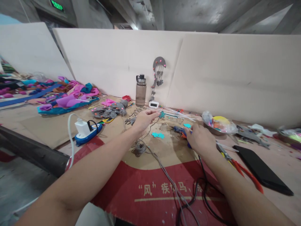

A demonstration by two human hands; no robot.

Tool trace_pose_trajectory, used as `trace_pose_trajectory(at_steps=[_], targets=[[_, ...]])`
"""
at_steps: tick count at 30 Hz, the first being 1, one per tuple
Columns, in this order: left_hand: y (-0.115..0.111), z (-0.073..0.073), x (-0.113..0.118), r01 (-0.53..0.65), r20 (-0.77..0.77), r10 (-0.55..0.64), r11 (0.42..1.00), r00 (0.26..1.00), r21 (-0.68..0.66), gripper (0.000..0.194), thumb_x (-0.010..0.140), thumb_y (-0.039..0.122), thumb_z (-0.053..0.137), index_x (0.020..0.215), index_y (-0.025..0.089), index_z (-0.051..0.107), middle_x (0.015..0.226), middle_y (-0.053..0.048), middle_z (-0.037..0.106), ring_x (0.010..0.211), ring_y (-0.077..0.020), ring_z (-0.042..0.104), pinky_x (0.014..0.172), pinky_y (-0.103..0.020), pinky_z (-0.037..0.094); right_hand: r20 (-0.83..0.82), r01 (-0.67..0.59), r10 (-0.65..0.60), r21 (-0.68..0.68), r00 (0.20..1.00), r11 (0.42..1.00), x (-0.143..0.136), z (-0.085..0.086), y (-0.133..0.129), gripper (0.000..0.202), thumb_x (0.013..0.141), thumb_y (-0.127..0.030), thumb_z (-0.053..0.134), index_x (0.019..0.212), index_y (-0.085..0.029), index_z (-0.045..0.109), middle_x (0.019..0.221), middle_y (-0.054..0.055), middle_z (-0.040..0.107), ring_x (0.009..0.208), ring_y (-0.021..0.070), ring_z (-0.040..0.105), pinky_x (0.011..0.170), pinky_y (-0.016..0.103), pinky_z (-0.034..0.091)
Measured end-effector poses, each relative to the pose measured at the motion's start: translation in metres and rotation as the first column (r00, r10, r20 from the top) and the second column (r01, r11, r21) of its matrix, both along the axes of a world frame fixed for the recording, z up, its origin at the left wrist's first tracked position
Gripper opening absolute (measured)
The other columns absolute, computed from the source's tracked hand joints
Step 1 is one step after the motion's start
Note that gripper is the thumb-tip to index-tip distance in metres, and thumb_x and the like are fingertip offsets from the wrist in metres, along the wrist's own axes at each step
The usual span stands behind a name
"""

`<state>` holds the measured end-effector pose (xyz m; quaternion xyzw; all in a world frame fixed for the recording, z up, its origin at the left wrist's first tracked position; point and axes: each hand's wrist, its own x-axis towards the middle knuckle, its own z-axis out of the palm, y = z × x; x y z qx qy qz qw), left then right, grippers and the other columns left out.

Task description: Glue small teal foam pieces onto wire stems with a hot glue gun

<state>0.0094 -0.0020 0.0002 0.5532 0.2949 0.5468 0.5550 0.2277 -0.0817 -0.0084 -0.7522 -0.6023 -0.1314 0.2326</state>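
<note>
My left hand (144,121) pinches a small teal star (162,114) between thumb and fingertips, above the cardboard. A thin grey cord (150,128) hangs near the star and runs back to a small coil (139,148). In my right hand (201,138) is a blue glue gun (180,130), its nozzle pointing left and low over the cardboard. The fingers hide most of its body, and a black cable (202,166) trails from it towards me. Bright turquoise felt pieces (158,135) lie between my hands, with another turquoise piece (187,125) just beyond the gun.
Red-handled scissors (243,168) and a black phone (263,169) lie to the right. A metal bowl (218,130) stands behind them. Left are a blue power strip (88,135) and felt scraps (70,100). A bottle (140,92) and digital clock (154,104) stand at the back.
</note>
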Motion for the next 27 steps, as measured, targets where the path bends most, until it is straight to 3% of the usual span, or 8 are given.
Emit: trace_pose_trajectory(at_steps=[2,3,5,9,12,15,21,27], targets=[[-0.004,0.001,0.003,-0.037,-0.031,0.039,0.998,0.999,0.054,0.014,0.07,0.029,0.074,0.073,0.015,0.07,0.064,0.002,0.057,0.053,-0.0057,0.037,0.052,-0.022,0.027,-0.192,-0.18,0.215,0.183,0.957,0.966,-0.015,0.002,-0.004,0.016,0.085,-0.035,0.055,0.087,-0.02,0.05,0.095,0.015,0.063,0.095,0.0284,0.061,0.088,0.044,0.046],[-0.007,0.002,0.004,-0.057,-0.047,0.061,0.995,0.997,0.084,0.012,0.071,0.027,0.073,0.073,0.015,0.07,0.064,0.002,0.058,0.054,-0.0062,0.039,0.054,-0.022,0.03,-0.34,-0.262,0.343,0.263,0.876,0.929,-0.025,0.002,-0.005,0.018,0.084,-0.036,0.057,0.09,-0.021,0.049,0.097,0.012,0.063,0.095,0.0252,0.061,0.088,0.041,0.047],[-0.013,0.003,0.008,-0.065,-0.104,0.082,0.985,0.991,0.157,0.01,0.072,0.025,0.071,0.073,0.016,0.07,0.065,0.001,0.059,0.058,-0.008,0.044,0.058,-0.022,0.034,-0.624,-0.336,0.501,0.372,0.6,0.865,-0.047,0.001,-0.006,0.028,0.078,-0.039,0.064,0.093,-0.023,0.046,0.103,0.009,0.061,0.097,0.021,0.061,0.088,0.036,0.049],[-0.024,0.005,0.01,-0.137,-0.23,0.242,0.908,0.943,0.396,0.004,0.073,0.022,0.07,0.073,0.018,0.072,0.077,-0.002,0.062,0.07,-0.0113,0.051,0.064,-0.022,0.038,-0.856,-0.291,0.516,0.488,0.025,0.823,-0.081,0.002,-0.006,0.052,0.062,-0.032,0.077,0.096,-0.026,0.037,0.1,0.002,0.064,0.098,0.0169,0.064,0.088,0.033,0.051],[-0.027,0.005,0.01,-0.153,-0.251,0.299,0.868,0.921,0.472,0.003,0.073,0.018,0.069,0.074,0.018,0.072,0.083,-0.003,0.064,0.073,-0.0115,0.052,0.066,-0.022,0.039,-0.88,-0.28,0.444,0.474,-0.168,0.835,-0.09,0.006,-0.006,0.058,0.059,-0.028,0.079,0.096,-0.027,0.033,0.081,-0.006,0.064,0.075,0.0132,0.065,0.079,0.032,0.053],[-0.026,0.004,0.01,-0.112,-0.239,0.219,0.913,0.946,0.393,0.004,0.075,0.02,0.067,0.075,0.017,0.07,0.077,-0.002,0.065,0.068,-0.011,0.053,0.065,-0.023,0.04,-0.899,-0.253,0.432,0.436,-0.075,0.864,-0.088,0.005,-0.005,0.055,0.063,-0.033,0.077,0.097,-0.027,0.033,0.073,-0.01,0.057,0.057,0.0099,0.054,0.057,0.025,0.048],[-0.022,-0.002,0.012,-0.01,-0.096,0.025,0.987,0.995,0.16,0.014,0.074,0.029,0.071,0.075,0.016,0.067,0.063,0.002,0.058,0.055,-0.0073,0.045,0.055,-0.022,0.035,-0.764,-0.28,0.532,0.455,0.365,0.845,-0.079,0.005,-0.003,0.022,0.076,-0.035,0.064,0.086,-0.023,0.05,0.073,-0.004,0.051,0.063,0.0114,0.047,0.055,0.024,0.038],[-0.023,0.0,0.015,0.107,0.026,-0.107,0.994,0.994,-0.016,0.015,0.069,0.025,0.076,0.07,0.014,0.066,0.058,0.002,0.056,0.051,-0.0061,0.046,0.051,-0.022,0.033,-0.706,-0.248,0.508,0.446,0.493,0.86,-0.075,0.012,-0.006,0.021,0.076,-0.039,0.061,0.079,-0.019,0.059,0.072,-0.001,0.056,0.066,0.0133,0.048,0.064,0.027,0.038]])
